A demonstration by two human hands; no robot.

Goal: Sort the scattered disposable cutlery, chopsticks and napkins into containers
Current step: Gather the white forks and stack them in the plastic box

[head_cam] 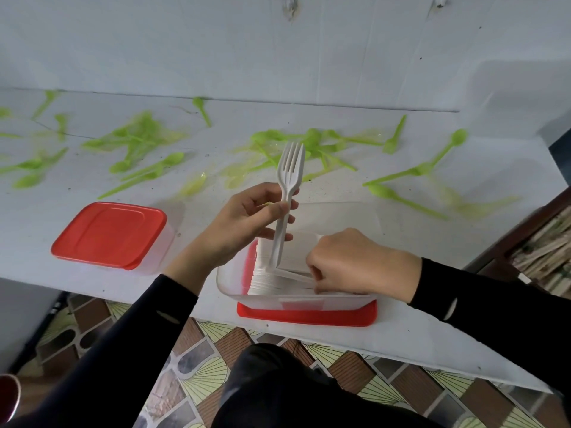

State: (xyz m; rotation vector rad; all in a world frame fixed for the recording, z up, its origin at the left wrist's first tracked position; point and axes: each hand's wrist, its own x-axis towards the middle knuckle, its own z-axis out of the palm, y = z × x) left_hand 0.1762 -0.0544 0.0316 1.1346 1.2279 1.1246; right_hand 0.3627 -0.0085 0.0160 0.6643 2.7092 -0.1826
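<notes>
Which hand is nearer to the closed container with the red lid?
Left. The left hand, holding a fork, is right of the closed container; the right hand, farther right, grips forks in the open container.

A white table (401, 335) fills the middle, with a pale wall (216, 41) at 12 o'clock. The floor (200, 381) at 6 o'clock has brown and yellow tiles. A dark red thing (7, 396) shows at 8 o'clock.

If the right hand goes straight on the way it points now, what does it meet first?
Probably the lower handle of the white fork that the left hand holds, just ahead above the stacked white cutlery in the clear container; depth is unclear.
</notes>
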